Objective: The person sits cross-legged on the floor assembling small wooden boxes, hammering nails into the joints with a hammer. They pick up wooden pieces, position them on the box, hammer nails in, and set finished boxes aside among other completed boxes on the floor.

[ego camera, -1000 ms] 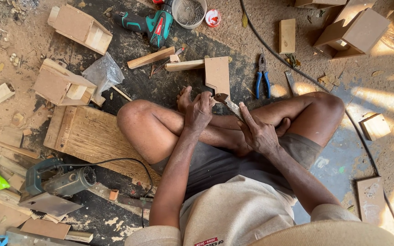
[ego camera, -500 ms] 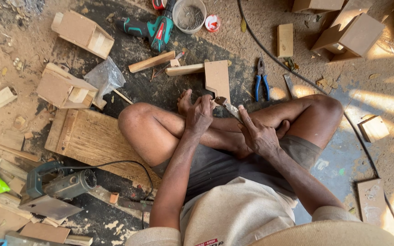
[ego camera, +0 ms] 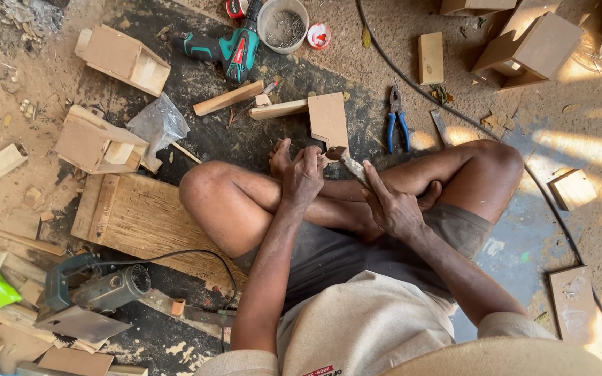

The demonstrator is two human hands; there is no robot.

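Hammer [ego camera: 348,164] slants up-left from right hand [ego camera: 393,209].

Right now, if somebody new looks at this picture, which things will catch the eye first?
First the person sitting cross-legged on the floor: the right hand grips a hammer, and the left hand rests by a flat wooden piece at the feet. Next the teal cordless drill at top centre beside a tub of nails, then the blue-handled pliers.

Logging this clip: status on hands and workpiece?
Left hand steadying flat wooden cut-out piece. Right hand gripping hammer at its edge. Blue-handled pliers lie beside, apart.
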